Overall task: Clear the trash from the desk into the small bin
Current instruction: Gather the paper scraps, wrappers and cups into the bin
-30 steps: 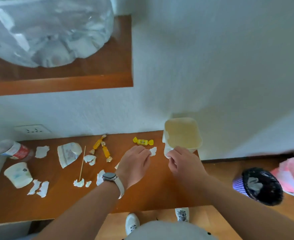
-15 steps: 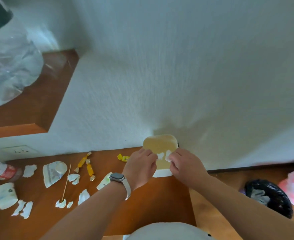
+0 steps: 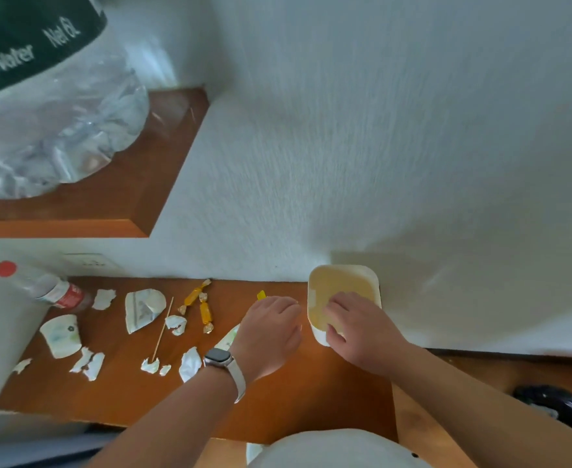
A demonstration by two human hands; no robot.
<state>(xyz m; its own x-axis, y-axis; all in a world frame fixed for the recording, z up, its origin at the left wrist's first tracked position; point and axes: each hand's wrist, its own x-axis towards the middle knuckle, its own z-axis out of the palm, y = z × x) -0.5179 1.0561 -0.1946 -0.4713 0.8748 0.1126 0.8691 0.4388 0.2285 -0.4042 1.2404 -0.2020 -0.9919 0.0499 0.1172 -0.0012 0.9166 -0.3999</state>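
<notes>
Paper scraps [image 3: 190, 363] and candies [image 3: 205, 312] litter a wooden desk [image 3: 311, 410] against a white wall [image 3: 379, 163]. The small bin [image 3: 342, 282] stands at its right end. The right hand [image 3: 358, 329] drapes over the bin's rim and the left hand [image 3: 271, 329] curls beside it; whether either grips anything is unclear.

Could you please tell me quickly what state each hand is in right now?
Left hand: fingers curled over the desk; whether it holds anything cannot be told.
Right hand: grips the near rim of the small bin.
</notes>
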